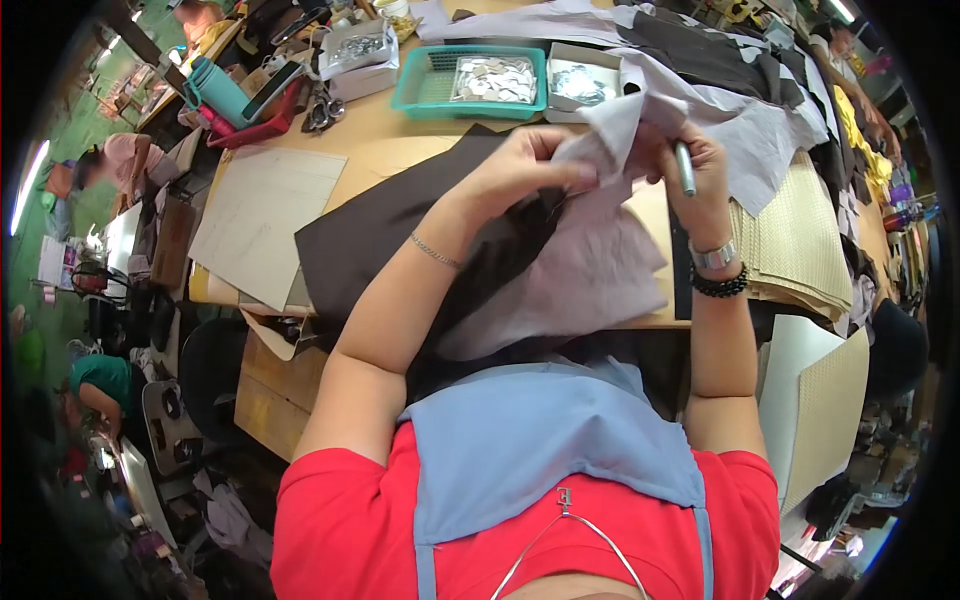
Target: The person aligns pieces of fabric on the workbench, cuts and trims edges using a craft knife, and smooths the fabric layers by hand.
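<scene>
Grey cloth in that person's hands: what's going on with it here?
A person in a blue apron holds up the grey cloth with both hands above a worktable. The left hand pinches one side; the right hand grips the other and also a silver pen. Dark cloth lies below, and a green basket of small white pieces stands further back.

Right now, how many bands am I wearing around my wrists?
3: a silver chain bracelet on your left wrist, a silver metal band and a black beaded bracelet on your right wrist. The beads may hide another strand.
</scene>
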### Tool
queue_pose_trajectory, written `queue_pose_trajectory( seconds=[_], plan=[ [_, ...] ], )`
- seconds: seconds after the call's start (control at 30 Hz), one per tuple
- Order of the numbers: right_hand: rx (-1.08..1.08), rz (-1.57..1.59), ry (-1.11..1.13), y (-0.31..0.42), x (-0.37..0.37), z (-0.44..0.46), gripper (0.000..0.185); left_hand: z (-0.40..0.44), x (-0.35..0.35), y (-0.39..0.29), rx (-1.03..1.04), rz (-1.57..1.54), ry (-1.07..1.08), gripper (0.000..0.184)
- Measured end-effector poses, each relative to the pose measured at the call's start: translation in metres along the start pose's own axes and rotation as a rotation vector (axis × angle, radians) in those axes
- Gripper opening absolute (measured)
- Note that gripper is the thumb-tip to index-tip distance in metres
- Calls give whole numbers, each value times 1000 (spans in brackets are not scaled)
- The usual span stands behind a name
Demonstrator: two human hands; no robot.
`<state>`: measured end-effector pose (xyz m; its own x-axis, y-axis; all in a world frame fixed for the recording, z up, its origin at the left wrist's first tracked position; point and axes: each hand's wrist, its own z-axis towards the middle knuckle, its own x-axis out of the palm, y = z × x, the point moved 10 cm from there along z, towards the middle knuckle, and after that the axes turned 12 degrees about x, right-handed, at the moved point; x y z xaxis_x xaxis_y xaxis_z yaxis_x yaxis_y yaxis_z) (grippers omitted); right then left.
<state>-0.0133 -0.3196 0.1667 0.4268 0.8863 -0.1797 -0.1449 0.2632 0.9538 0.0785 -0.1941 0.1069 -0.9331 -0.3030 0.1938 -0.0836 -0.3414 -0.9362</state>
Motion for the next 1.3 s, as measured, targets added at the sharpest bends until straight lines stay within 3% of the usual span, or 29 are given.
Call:
queue_pose_trajectory(
  seconds=[0.1,0.2,0.27,0.33,0.4,0.47,0.53,0.57,0.6,0.7,0.73,0.77,0.8,0.83,0.87,0.9,0.97,1.03,1.07,1.13,1.17,1.23,1.3],
  plan=[
    [-6,-212,-90,18,-4,9,18,1,-30,-20,280,-299,-300,18],
    [64,-278,36,18,7,18,17,-5,-33,-22,310,-429,-390,18],
    [-52,-175,46,22,5,28,18,-10,-34,-16,212,-272,-265,15],
    [-168,-16,-8,42,3,28,19,-18,-26,-12,64,-80,-32,27],
    [-182,-161,-25,49,12,36,20,-31,-20,3,-190,145,71,37],
    [-212,-278,90,58,33,49,21,-33,-17,-14,-117,385,139,39],
    [-383,-338,164,89,54,49,25,-34,-33,-29,-68,504,80,41],
    [-299,-466,115,73,46,66,24,-41,-49,-38,-148,692,18,39],
    [-458,-323,81,131,64,42,22,-46,-65,-47,-73,688,-30,35],
    [-329,-332,80,131,77,64,29,-78,-115,-82,88,645,-205,23],
    [-294,-270,75,138,83,67,27,-95,-128,-100,184,591,-278,28],
    [-424,-121,222,138,98,77,28,-119,-150,-116,301,592,-525,33],
    [-347,-201,120,130,112,91,31,-135,-167,-125,398,453,-575,37],
    [-618,-62,114,143,125,84,37,-151,-184,-134,501,312,-615,43],
    [-509,-190,137,140,145,88,33,-167,-200,-143,606,179,-642,52],
    [-411,-90,181,133,167,92,43,-182,-201,-158,603,155,-768,59],
    [-361,-6,241,136,202,78,54,-201,-194,-196,670,180,-861,51],
    [-151,397,491,131,239,68,53,-212,-174,-242,743,323,-907,44],
    [-170,743,575,139,246,63,46,-214,-157,-268,773,443,-902,40],
    [-207,642,385,134,221,55,39,-201,-120,-309,781,706,-847,34],
    [-99,697,347,114,210,52,37,-185,-108,-319,723,855,-788,31],
    [49,669,247,58,174,42,32,-129,-115,-294,435,1177,-577,25],
    [143,441,23,-17,127,28,30,-56,-148,-202,199,1494,-160,26]
  ],
)
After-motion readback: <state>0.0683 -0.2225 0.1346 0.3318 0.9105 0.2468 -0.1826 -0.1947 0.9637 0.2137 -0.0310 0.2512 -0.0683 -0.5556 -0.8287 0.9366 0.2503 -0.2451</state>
